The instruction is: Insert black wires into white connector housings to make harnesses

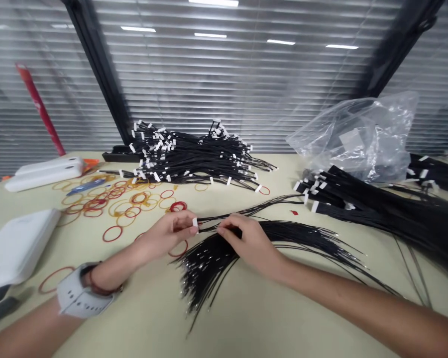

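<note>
Between the thumb and fingers of my left hand (173, 231) is a small white connector (194, 225) on thin black wires. Those wires run right, behind my other hand, towards another white connector (305, 199). My right hand (248, 241) is closed in a pinch at a black wire close to the held connector; its fingertips partly hide the wire. Under and around that hand lies a fanned bundle of loose black wires (205, 263) with shiny metal tips. Its middle is covered by my right hand.
Red and yellow rubber bands (134, 199) are scattered at left, near two white devices (22, 243). A pile of black cables (194, 149) with white connectors lies at the back. At right are a thick cable bundle (373, 209) and a clear plastic bag (381, 134).
</note>
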Available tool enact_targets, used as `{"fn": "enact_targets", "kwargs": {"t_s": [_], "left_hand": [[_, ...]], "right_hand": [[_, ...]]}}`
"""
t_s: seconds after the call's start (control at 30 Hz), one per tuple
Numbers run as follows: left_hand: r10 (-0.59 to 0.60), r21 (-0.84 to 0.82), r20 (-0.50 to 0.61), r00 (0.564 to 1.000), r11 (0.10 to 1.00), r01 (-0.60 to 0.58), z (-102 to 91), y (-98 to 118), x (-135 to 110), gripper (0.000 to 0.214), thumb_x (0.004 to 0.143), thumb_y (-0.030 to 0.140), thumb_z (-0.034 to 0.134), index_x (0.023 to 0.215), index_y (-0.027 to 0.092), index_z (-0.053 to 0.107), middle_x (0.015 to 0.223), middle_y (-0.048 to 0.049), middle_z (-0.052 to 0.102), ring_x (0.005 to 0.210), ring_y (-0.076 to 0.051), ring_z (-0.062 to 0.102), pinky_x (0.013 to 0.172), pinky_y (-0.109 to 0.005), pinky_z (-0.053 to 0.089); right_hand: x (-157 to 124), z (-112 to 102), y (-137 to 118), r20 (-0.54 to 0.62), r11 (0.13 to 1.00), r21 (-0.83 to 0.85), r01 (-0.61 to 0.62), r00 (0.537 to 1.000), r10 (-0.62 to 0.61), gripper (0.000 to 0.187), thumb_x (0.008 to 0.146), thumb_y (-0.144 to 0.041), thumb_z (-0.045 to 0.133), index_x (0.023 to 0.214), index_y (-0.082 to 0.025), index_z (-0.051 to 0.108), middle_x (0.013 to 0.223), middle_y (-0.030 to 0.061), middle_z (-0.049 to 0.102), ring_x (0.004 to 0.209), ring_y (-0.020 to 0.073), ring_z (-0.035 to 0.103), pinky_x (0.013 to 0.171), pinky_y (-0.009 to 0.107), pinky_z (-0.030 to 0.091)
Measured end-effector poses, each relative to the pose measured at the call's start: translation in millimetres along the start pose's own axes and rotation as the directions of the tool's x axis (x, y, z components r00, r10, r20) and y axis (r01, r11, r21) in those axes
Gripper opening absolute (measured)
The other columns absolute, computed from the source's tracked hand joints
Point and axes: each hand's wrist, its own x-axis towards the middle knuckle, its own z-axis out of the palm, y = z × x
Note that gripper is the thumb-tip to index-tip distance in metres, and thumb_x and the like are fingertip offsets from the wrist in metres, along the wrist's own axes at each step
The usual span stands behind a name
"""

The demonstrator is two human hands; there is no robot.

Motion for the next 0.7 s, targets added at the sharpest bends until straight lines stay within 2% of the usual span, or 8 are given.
{"fn": "enact_targets", "kwargs": {"t_s": [0.27, 0.43, 0.57, 0.7], "left_hand": [[-0.014, 0.076, -0.021, 1.000, 0.997, 0.016, 8.2, 2, -4, 0.011, 0.079, 0.025, 0.052, 0.078, 0.015, 0.055, 0.063, 0.0035, 0.049, 0.060, -0.011, 0.045, 0.055, -0.023, 0.033], [-0.087, 0.060, 0.004, 0.996, 0.994, 0.086, 11.6, 4, -5, 0.016, 0.080, 0.030, 0.051, 0.078, 0.015, 0.056, 0.059, 0.0043, 0.046, 0.053, -0.010, 0.039, 0.048, -0.022, 0.028], [-0.083, 0.107, -0.010, 0.996, 0.991, 0.084, 12.7, 3, -5, 0.015, 0.080, 0.030, 0.051, 0.079, 0.016, 0.057, 0.064, 0.0024, 0.049, 0.059, -0.011, 0.042, 0.052, -0.023, 0.031], [-0.076, 0.107, -0.019, 0.997, 0.991, 0.078, 11.6, 4, -6, 0.016, 0.080, 0.032, 0.051, 0.078, 0.017, 0.056, 0.062, 0.0033, 0.045, 0.056, -0.011, 0.039, 0.049, -0.022, 0.028]], "right_hand": [[-2, 4, -1, 0.006, 1.000, -0.021, -0.008, 1.000, 0.008, 0.012, 0.081, -0.020, 0.050, 0.073, -0.018, 0.058, 0.072, -0.0008, 0.061, 0.066, 0.0106, 0.053, 0.062, 0.024, 0.038], [1, 4, 0, 0.030, 0.999, -0.047, 0.004, 1.000, -0.002, 0.012, 0.080, -0.020, 0.051, 0.072, -0.017, 0.058, 0.069, -0.0015, 0.061, 0.062, 0.0098, 0.051, 0.060, 0.024, 0.036], [1, 4, 0, 0.029, 0.998, -0.057, 0.030, 0.999, -0.028, 0.012, 0.081, -0.020, 0.050, 0.071, -0.017, 0.057, 0.070, -0.0017, 0.061, 0.064, 0.0098, 0.051, 0.062, 0.024, 0.036], [-3, 4, 1, 0.013, 0.991, -0.102, 0.084, 0.996, -0.084, 0.010, 0.082, -0.018, 0.050, 0.073, -0.018, 0.055, 0.073, -0.0026, 0.060, 0.068, 0.0102, 0.051, 0.066, 0.026, 0.036]]}}
